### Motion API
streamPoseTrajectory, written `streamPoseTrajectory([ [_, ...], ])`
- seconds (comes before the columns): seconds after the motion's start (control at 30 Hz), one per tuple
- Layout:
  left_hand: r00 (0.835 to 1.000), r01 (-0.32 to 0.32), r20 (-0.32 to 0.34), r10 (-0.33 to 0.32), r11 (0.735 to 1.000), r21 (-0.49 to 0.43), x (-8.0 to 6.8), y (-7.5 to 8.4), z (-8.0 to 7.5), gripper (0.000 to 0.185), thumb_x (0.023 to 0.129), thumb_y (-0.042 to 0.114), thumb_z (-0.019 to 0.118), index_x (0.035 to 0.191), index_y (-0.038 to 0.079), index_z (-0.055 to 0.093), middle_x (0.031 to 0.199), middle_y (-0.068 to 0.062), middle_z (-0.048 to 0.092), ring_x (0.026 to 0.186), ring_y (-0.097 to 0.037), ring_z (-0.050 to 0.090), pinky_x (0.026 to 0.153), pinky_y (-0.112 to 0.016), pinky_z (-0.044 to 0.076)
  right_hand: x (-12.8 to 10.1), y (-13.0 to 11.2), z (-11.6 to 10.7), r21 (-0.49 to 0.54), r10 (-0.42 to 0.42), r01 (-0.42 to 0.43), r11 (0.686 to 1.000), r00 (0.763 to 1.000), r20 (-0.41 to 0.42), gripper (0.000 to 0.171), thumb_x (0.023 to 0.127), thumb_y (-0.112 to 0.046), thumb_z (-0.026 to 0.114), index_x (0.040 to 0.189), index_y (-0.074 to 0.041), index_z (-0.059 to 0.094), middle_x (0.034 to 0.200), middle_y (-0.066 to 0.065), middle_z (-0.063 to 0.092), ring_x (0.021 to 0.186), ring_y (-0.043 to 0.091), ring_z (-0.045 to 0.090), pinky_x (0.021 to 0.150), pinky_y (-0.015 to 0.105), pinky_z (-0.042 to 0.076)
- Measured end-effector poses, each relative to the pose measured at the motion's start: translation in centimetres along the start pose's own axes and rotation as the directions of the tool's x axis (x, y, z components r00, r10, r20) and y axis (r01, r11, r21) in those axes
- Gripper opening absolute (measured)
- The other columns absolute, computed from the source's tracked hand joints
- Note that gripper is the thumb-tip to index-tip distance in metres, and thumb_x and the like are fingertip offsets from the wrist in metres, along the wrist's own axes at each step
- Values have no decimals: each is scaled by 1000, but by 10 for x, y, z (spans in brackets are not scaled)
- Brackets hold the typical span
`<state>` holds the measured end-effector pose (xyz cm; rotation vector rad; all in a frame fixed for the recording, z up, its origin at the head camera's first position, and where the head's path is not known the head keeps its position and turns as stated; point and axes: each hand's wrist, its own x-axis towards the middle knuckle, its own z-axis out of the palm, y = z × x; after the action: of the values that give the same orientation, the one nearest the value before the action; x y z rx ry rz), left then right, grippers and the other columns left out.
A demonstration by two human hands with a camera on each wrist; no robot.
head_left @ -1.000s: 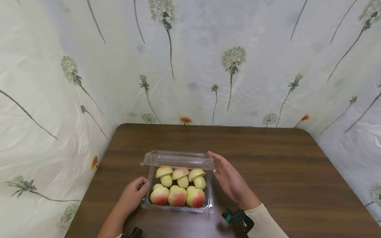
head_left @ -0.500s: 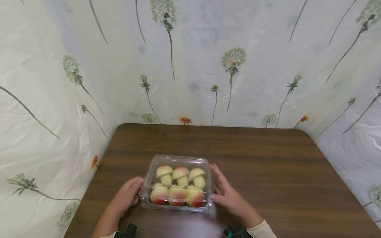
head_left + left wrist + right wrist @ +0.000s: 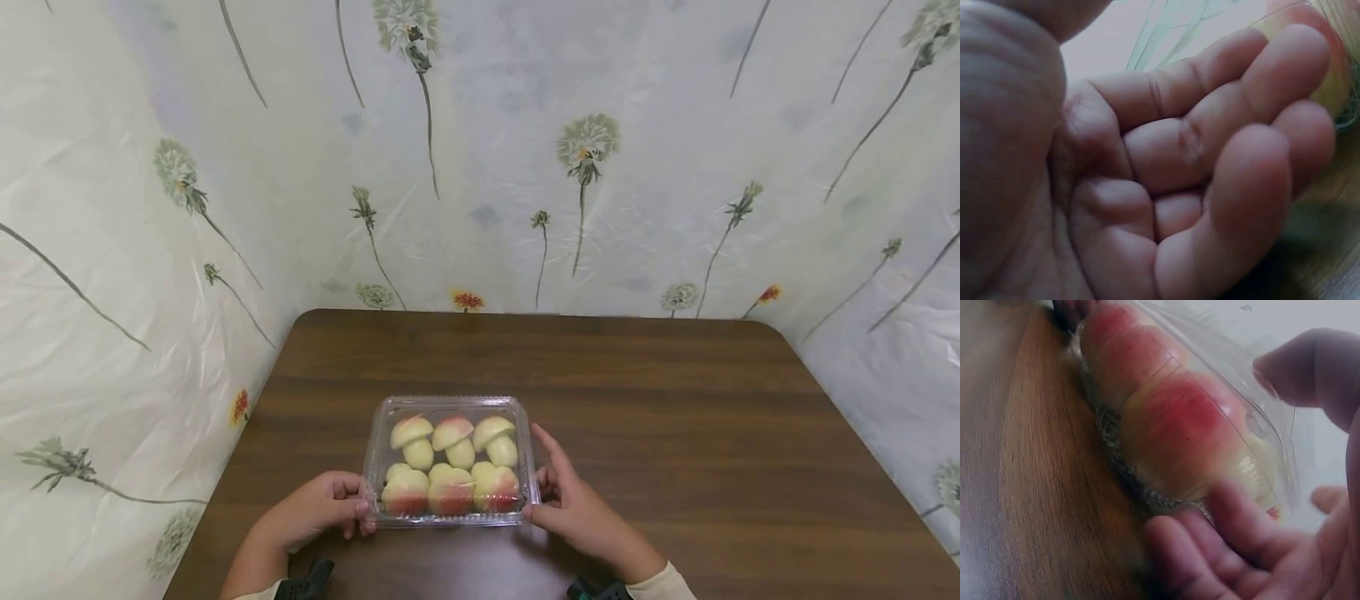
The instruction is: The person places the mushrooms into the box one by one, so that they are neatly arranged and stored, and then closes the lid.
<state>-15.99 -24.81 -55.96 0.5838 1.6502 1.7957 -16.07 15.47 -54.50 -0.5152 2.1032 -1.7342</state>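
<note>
The clear box [image 3: 451, 461], open a second ago, is now being pinched closed at its near corners by both hands: left hand [image 3: 318, 509] at 9 o'clock, right hand [image 3: 573, 508] at 3 o'clock. The far fruit pieces [image 3: 453, 442] are being blurred by lid glare.

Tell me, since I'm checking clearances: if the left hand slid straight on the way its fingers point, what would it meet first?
The left hand points right at the clear plastic container; its fingertips already touch the near-left corner, so the container comes first.

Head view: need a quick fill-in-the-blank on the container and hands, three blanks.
1. The clear plastic clamshell container on the brown wooden table has its lid ____.
2. It holds ____ mushroom-shaped pieces in its far row.
3. The left hand and right hand grip its ____ corners.

Missing: closed; three; near
</note>
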Motion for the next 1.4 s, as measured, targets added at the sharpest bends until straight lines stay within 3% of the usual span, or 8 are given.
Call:
streamPoseTrajectory([
  [0.1, 999, 45, 23, -44, 999, -30, -1, 1, 1, 37, 99, 11, 44, 85, -22, 52, 74, -5, 71, 65, -12, 66, 54, -22, 51, -2, -2, 2, 48, 60, -63, 997, 997, 54, 98, 88, -8, 66, 151, -37, -3, 70, 15, 61, 57, 22, 61, 51, 40, 53],
  [0.27, 997, 73, 11, -72, 991, -115, -2, 2, 5, 38, 99, 9, 44, 86, -27, 44, 73, -5, 70, 66, -12, 66, 55, -22, 51, -2, -2, 6, 119, 121, -128, 985, 991, 64, 93, 92, -4, 57, 150, -41, -5, 58, 10, 57, 46, 19, 55, 38, 38, 47],
  [0.43, 998, 37, -45, -41, 996, -83, 1, 1, 7, 34, 97, 6, 48, 81, -23, 41, 66, 2, 64, 58, -7, 59, 54, -20, 48, 0, 1, 10, 154, 112, -114, 981, 993, 22, 92, 90, 2, 50, 151, -40, -4, 57, 9, 55, 46, 17, 53, 37, 31, 43],
  [0.63, 997, 5, -72, -7, 1000, -20, 3, 0, 7, 34, 97, 7, 47, 77, -21, 42, 61, 4, 59, 53, -5, 53, 47, -23, 36, 0, 4, 16, 239, 89, -87, 967, 996, 6, 93, 89, 4, 50, 152, -38, -4, 57, 5, 50, 46, 14, 49, 39, 25, 39],
  [0.93, 996, 53, -62, -58, 995, -82, 2, 0, 8, 22, 97, 7, 47, 77, 9, 56, 65, 7, 58, 57, -4, 54, 54, -18, 43, -3, 5, 24, 341, 95, -77, 937, 995, -36, 95, 86, 8, 50, 152, -39, 0, 57, 1, 47, 45, 12, 44, 43, 21, 36],
  [1.03, 995, 72, -56, -78, 992, -102, 2, 1, 8, 21, 97, 7, 47, 79, 10, 57, 66, 6, 60, 58, -4, 55, 54, -18, 46, -2, 5, 25, 340, 94, -71, 938, 994, -52, 96, 85, 9, 49, 151, -39, 0, 58, 1, 47, 45, 11, 43, 42, 21, 35],
  [1.23, 979, 193, -23, -200, 965, -179, 1, 1, 8, 24, 96, 13, 47, 78, 9, 63, 70, 0, 67, 65, -10, 64, 57, -22, 51, -1, 7, 27, 332, 120, -85, 939, 989, -85, 95, 84, 8, 50, 151, -39, 2, 57, 1, 48, 45, 12, 44, 42, 22, 37],
  [1.4, 979, 189, -34, -200, 960, -208, 0, -2, 9, 24, 94, 9, 45, 76, 10, 61, 67, 2, 64, 62, -9, 62, 56, -20, 49, -2, 8, 28, 304, 116, -92, 948, 991, -63, 94, 85, 6, 51, 152, -37, 2, 57, 2, 48, 46, 12, 46, 42, 22, 39],
])
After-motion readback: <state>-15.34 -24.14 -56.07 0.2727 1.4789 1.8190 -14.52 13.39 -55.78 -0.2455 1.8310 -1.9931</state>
